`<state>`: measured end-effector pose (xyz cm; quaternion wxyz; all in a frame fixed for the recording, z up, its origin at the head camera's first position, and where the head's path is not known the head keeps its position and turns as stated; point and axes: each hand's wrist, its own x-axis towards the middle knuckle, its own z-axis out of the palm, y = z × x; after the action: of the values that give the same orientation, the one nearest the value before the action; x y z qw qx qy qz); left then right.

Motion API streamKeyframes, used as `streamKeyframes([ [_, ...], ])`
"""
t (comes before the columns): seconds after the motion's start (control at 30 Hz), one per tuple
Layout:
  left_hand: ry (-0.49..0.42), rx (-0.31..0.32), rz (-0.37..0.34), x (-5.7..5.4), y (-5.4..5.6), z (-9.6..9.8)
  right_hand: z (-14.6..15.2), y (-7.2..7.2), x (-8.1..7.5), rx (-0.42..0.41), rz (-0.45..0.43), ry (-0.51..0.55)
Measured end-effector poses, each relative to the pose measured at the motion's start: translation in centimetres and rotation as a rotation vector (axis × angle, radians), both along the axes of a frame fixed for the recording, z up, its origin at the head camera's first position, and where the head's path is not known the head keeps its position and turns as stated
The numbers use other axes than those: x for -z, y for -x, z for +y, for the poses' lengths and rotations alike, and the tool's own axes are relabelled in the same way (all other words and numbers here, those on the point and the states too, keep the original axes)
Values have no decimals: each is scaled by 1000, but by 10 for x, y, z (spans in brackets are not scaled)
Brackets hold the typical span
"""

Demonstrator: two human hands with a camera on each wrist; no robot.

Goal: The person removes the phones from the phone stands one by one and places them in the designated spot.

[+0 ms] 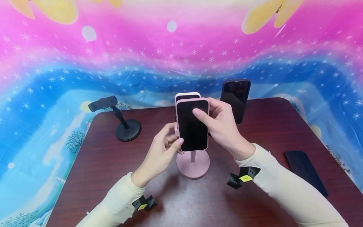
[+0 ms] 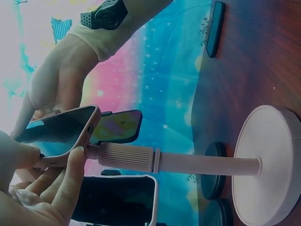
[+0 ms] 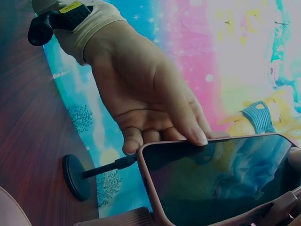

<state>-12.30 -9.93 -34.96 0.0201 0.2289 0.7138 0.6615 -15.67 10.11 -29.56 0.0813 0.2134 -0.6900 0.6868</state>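
A smartphone with a dark screen and a pink case [image 1: 194, 127] stands nearly upright between a person's two bare hands, its long axis running from twelve to six o'clock, screen toward the wearer. Taking the phone as the dial's centre, the left hand [image 1: 158, 151] is at eight o'clock, pinching the lower corner, thumb in front and fingers bent behind. The right hand [image 1: 227, 129] is at three o'clock, gripping the upper edge, thumb across the screen. Neither is nearer: both touch the phone. At six o'clock, below it, is a pink phone stand with a round base and slim post [image 1: 193, 167]; a pink clamp piece [image 1: 176, 130] shows at nine o'clock, beside the phone's edge. Whether the clamp grips the phone, I cannot tell. A white-framed phone [image 1: 187, 95] peeks out behind, at twelve.
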Motion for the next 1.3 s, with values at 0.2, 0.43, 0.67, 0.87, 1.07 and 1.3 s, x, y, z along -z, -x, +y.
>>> streamKeyframes([
  [0.2,19,-20,-10,-3,2,-4,0,3,1,-25,11,-13],
  [0.43,24,-68,34,-9,6,-7,0,3,3,-54,3,-26],
  [0.67,82,-94,103,-13,7,-5,-2,4,5,-61,15,-8],
  [0.87,148,-110,138,-14,6,-5,-3,4,6,-69,23,-10],
  [1.07,208,-124,183,-15,6,-5,-2,3,4,-59,41,-41],
  [1.3,190,-93,199,-15,9,-6,-1,2,3,-53,56,-41],
])
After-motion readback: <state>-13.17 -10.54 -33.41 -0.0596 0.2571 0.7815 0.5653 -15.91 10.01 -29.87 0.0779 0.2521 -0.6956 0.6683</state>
